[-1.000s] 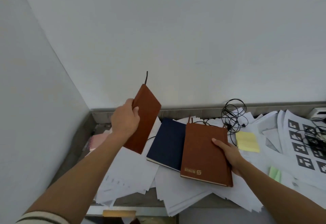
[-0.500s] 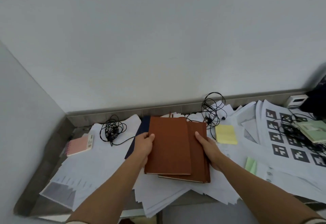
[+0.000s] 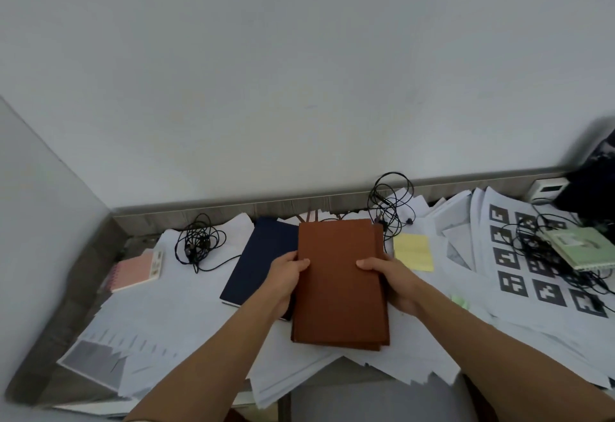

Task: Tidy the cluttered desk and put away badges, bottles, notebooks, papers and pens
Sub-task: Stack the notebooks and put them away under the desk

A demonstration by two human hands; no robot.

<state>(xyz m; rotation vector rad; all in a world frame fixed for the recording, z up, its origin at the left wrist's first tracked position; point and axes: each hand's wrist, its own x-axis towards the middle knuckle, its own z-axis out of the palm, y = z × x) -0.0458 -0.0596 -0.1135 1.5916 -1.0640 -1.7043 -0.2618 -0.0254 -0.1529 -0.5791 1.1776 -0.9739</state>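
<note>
Two brown notebooks (image 3: 337,285) lie stacked one on the other at the desk's middle, over loose white papers (image 3: 166,331). My left hand (image 3: 286,280) grips the stack's left edge, thumb on the top cover. My right hand (image 3: 392,280) grips its right edge the same way. A dark blue notebook (image 3: 263,255) lies just left of the stack, partly under my left hand. A small pink spiral notebook (image 3: 138,270) rests at the far left. A green notebook (image 3: 580,247) lies at the far right on tangled cable.
Coiled black cables lie at back left (image 3: 199,242) and back middle (image 3: 391,203). A yellow sticky pad (image 3: 412,251) sits right of the stack. Sheets printed with black square markers (image 3: 532,268) cover the right side. A white device (image 3: 547,187) and a dark object (image 3: 595,188) stand at back right.
The brown notebook my left hand held up has come down onto the other brown notebook. Both hands now hold the stack's sides, squared up and slid slightly nearer me.
</note>
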